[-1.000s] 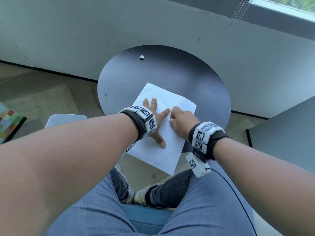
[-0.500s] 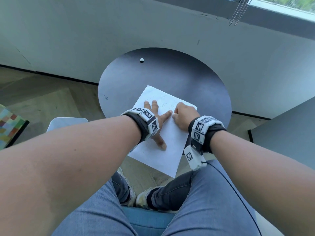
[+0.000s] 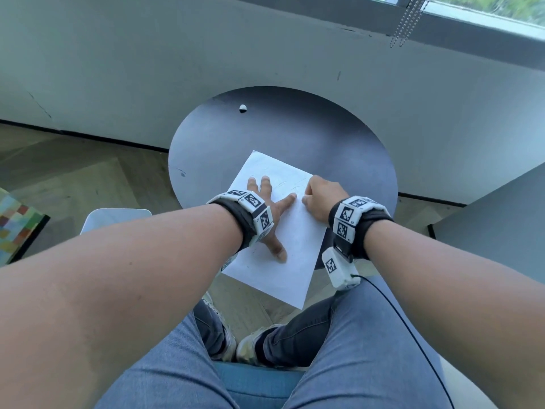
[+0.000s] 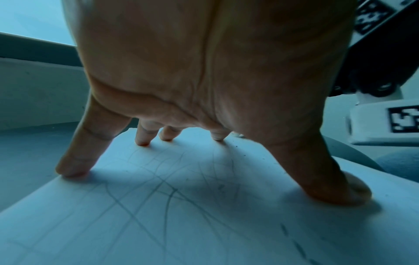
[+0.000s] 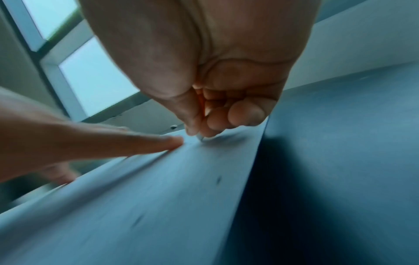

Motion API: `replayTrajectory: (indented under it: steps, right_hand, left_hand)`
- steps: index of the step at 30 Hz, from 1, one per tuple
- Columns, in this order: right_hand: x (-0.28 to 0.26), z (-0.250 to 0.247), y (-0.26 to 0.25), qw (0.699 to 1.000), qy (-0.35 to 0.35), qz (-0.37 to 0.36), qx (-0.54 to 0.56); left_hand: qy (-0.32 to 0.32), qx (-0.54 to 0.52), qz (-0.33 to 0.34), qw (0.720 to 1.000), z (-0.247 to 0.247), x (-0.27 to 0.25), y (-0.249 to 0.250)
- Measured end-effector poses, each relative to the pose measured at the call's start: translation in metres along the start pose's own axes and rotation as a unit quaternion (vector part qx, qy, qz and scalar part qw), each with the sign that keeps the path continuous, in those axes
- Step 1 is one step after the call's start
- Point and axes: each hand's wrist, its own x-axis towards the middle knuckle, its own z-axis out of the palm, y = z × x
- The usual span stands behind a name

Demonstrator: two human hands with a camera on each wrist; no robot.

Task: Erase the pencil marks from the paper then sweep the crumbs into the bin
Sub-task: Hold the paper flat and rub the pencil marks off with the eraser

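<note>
A white sheet of paper (image 3: pixel 295 246) lies on a round dark table (image 3: pixel 295 128), its near end hanging over the edge. My left hand (image 3: pixel 271 208) presses flat on it with fingers spread. Faint pencil lines (image 4: pixel 167 197) cross the paper (image 4: pixel 204 224) under that palm, and a few dark crumbs (image 4: pixel 244 155) lie nearby. My right hand (image 3: pixel 321 196) is curled near the sheet's far right edge. It pinches a small eraser (image 5: pixel 201 139) whose grey tip touches the paper (image 5: pixel 158 206), close to my left index finger (image 5: pixel 136 143).
A small white object (image 3: pixel 242 108) sits near the table's far rim. A white container (image 3: pixel 115 216) stands on the floor to the left, partly behind my left arm. A grey surface (image 3: pixel 501 216) is at the right, a grey wall behind, and my knees below.
My right hand has slid a little farther up the paper toward its far right corner. The left hand stays spread in the same place.
</note>
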Motion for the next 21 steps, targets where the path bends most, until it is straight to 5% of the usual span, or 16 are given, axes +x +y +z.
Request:
replayTrajectory:
  steps: [7,16,21]
  right_hand:
    - [-0.064,0.014,-0.011,0.985,-0.108,-0.131,-0.021]
    - [0.013,-0.001,-0.016,1.000,0.002,0.006,-0.009]
    - [-0.013,0.012,-0.019,0.999,-0.022,-0.045,-0.018]
  left_hand:
    - [-0.004,-0.005,0.010,1.000,-0.003,0.002,0.001]
    - [0.009,-0.020,0.010,1.000,0.003,0.000,-0.006]
    - [0.013,-0.022,0.012,1.000,0.002,-0.001,-0.006]
